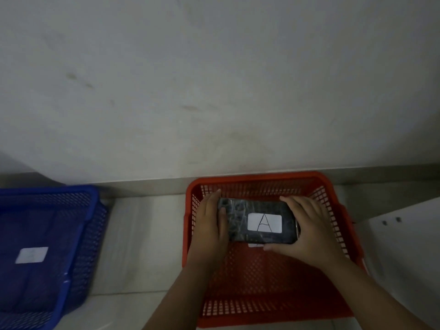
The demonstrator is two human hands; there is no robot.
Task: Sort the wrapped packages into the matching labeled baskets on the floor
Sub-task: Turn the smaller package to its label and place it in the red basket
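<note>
A dark wrapped package [240, 220] with a white label marked "A" is held over the inside of the red basket [262, 282] on the floor. My left hand [210, 225] grips its left end and my right hand [307, 232] grips its right end. A small white label on the red basket's floor shows just below the package, mostly hidden. The blue basket [78, 234] stands to the left, with a white label [32, 254] inside whose letter is too blurred to read.
A pale wall with a skirting strip runs right behind both baskets. Light floor tiles [140, 246] separate the two baskets. A white object with two small dark holes [402, 246] stands at the right, close to the red basket.
</note>
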